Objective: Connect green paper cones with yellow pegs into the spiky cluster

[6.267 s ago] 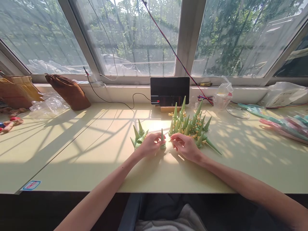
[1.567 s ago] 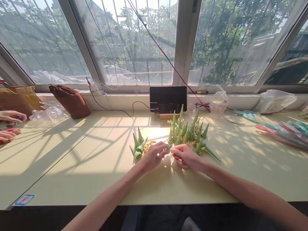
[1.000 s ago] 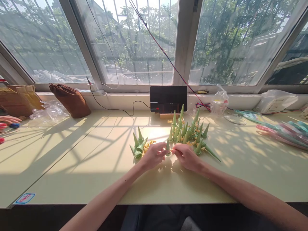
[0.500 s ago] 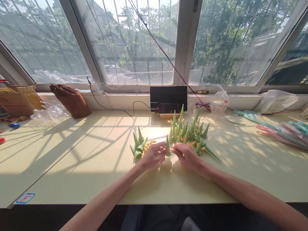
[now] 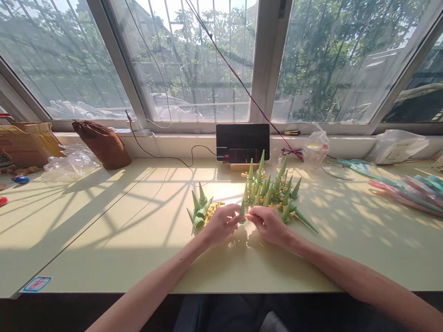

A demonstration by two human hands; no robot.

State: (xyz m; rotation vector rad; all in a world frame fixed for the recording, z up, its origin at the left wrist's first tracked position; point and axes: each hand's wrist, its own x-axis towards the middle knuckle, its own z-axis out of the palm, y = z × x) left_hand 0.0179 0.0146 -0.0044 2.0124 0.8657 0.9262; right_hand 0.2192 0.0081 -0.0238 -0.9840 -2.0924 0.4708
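A small green cone [image 5: 242, 209] stands point up between my two hands, just above the table. My left hand [image 5: 223, 222] is closed, its fingertips pinching the cone from the left. From the right, my right hand [image 5: 270, 224] pinches a tiny yellow piece [image 5: 248, 216] against the cone's side; its exact shape is mostly hidden by the fingers. Left of my left hand lie several green cones [image 5: 199, 210] beside a heap of small yellow pieces [image 5: 214, 208]. Behind my right hand, many green cones with yellow pieces on them [image 5: 268, 191] stand in a cluster.
A black tablet [image 5: 242, 138] leans on a wooden stand [image 5: 244, 167] by the window. On the left are a brown drawstring bag [image 5: 102, 145] and crumpled clear plastic [image 5: 71, 163]. Plastic packets [image 5: 411, 193] and a bagged cup [image 5: 316, 146] lie to the right.
The cone between my hands has shifted slightly to the right, and its tip sits a little lower. Both hands keep nearly the same place and grip.
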